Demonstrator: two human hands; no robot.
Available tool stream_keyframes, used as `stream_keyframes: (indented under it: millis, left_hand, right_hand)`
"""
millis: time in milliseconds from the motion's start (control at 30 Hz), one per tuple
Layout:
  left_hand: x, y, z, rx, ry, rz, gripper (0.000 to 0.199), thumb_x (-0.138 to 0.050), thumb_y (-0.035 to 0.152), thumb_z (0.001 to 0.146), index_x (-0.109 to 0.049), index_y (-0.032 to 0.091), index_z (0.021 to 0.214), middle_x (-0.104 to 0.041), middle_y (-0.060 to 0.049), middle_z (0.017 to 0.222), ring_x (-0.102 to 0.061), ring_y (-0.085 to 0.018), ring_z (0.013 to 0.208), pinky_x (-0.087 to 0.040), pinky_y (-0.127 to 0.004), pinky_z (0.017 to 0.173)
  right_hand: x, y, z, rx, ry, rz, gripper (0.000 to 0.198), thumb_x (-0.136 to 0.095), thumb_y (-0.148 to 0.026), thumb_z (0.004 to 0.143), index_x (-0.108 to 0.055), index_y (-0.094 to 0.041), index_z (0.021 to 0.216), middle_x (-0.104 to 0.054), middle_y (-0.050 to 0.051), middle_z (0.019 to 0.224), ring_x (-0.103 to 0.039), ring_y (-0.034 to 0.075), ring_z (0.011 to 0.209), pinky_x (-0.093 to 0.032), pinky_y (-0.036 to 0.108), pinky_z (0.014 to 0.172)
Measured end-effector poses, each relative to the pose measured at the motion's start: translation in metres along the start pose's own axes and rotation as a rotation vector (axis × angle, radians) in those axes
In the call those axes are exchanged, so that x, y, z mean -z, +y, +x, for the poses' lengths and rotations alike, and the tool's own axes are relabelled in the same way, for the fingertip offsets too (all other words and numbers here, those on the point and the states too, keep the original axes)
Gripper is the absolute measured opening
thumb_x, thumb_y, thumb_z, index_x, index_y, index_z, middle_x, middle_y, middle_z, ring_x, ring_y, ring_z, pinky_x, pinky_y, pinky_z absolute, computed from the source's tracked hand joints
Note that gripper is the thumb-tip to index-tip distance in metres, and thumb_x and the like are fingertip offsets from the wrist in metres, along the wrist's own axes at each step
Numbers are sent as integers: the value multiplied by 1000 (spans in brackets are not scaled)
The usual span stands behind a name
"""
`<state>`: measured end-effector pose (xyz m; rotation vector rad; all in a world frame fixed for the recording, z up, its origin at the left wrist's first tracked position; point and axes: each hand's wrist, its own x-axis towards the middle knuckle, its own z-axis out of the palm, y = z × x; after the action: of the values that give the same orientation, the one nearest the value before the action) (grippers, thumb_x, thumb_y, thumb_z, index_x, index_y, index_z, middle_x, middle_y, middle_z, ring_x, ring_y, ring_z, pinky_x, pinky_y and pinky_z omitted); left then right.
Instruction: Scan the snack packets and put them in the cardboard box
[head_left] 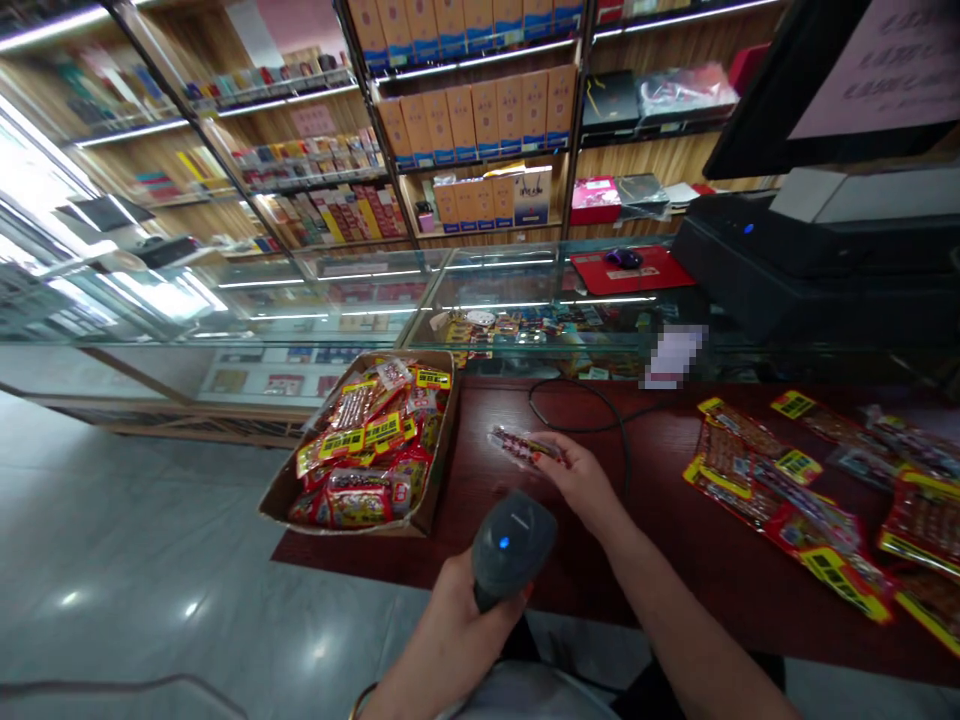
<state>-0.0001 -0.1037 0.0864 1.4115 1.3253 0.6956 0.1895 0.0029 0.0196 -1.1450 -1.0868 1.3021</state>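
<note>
My left hand is wrapped round the handle of a dark grey barcode scanner, whose blue light glows on top. Its head points forward over the front of the dark red counter. Just beyond it, my right hand pinches a small, narrow snack packet with shiny wrapping, held low over the counter. To the left stands an open cardboard box full of red and yellow snack packets. Loose snack packets lie spread on the counter at the right.
Behind the counter runs a glass display case bearing a red mat with a mouse. A black cable loops across the counter. A monitor and a black machine stand at right. Shelves of boxes line the wall.
</note>
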Motion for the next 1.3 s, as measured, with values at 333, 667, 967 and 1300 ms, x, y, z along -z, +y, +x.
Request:
stream_keyframes:
  millis: [333,667,967,1300]
  left_hand:
    - [23,-35,-29,33,115,-61,47,-74,64,80,-67,19,67,-59,-1,55,-50,-15,55,-49,-26,57]
    - [11,-36,2,42,71,-32,40,-75,54,79,-71,17,67,-60,0,53,-54,-15,52,-47,-23,54]
    - [-28,-4,25,60,-94,-13,40,-71,46,80,-54,20,55,-51,3,48,-45,-12,48,-40,-22,51]
    - [-29,-3,23,73,-84,13,31,-71,40,79,-58,20,60,-50,5,48,-45,-12,48,-41,-23,51]
  right_hand:
    - [-148,-40,51,537,-605,-550,39,-72,-20,92,-67,-23,130,-74,6,126,-68,21,114,-50,33,100]
    - [39,-11,-6,357,236,-918,35,-50,-37,102,-70,-29,130,-69,10,140,-60,30,132,-41,49,118]
    - [160,22,-80,-75,723,-1611,47,-47,-46,102,-69,-20,135,-36,22,167,-23,49,155,-20,80,112]
    - [152,29,-73,-109,728,-1379,53,-51,-51,98,-60,-18,137,-54,23,152,-55,41,133,-40,62,107]
